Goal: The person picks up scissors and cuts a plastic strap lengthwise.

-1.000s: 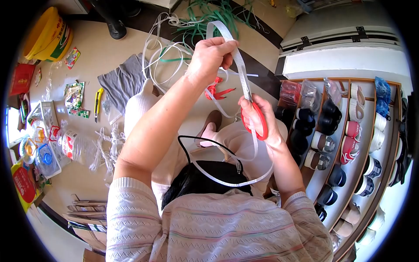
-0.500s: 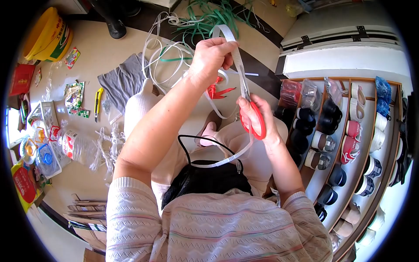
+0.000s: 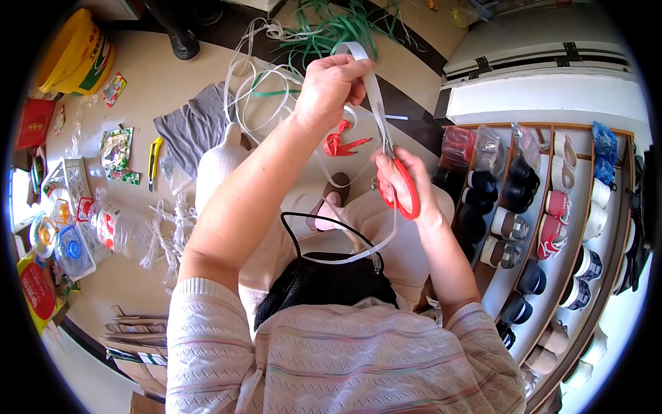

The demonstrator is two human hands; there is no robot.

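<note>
My left hand [image 3: 329, 90] pinches a flat white plastic strap [image 3: 373, 93], which loops over above the fingers and runs down toward my right hand [image 3: 405, 181]. That hand grips the red-handled scissors [image 3: 408, 190], their blades pointing up along the strap; whether the blades are apart I cannot make out. A thinner-looking length of strap hangs in a curve from the right hand over my lap, across a black bag [image 3: 324, 281]. Beyond my hands a red ribbon-like scrap [image 3: 343, 141] lies on the floor.
Tangled white straps [image 3: 258, 90] and green straps [image 3: 338, 31] lie ahead. To the left are a grey cloth [image 3: 196, 127], a yellow utility knife [image 3: 154, 162], plastic bottles [image 3: 117, 226] and a yellow bucket [image 3: 76, 52]. A shoe rack [image 3: 552, 131] stands at the right; a person's boot [image 3: 183, 43] is at the top.
My left hand has shifted slightly left and the strap sways a little. The hanging loose strap moved left. The scissors stay nearly in place.
</note>
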